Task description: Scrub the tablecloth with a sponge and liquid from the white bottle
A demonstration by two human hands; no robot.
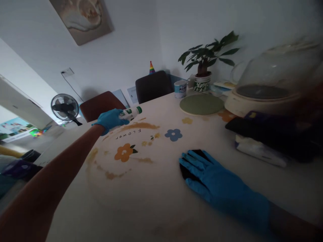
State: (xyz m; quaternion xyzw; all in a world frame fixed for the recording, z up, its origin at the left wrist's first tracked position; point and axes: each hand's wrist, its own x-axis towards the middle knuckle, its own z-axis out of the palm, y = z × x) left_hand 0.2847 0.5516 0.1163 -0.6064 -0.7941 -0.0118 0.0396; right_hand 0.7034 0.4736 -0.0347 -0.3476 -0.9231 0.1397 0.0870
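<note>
Gloved hands on a flower-print table (151, 195), one with a bottle, one on a dark cloth.
Fan (64, 107) off the table's far left corner. Left hand (110, 120), blue glove, is closed around a white bottle (131, 113) with a green cap, tipped sideways at the far left edge, just beside brown smears (138, 126). Right hand (212, 178), blue glove, lies flat with fingers spread on a black cloth (185, 172), mid-table toward the right edge. Along the far edge: cup (180, 89), green round mat (202, 104), potted plant (205, 62); a domed appliance (272, 84) sits at the far right corner, blurred.
</note>
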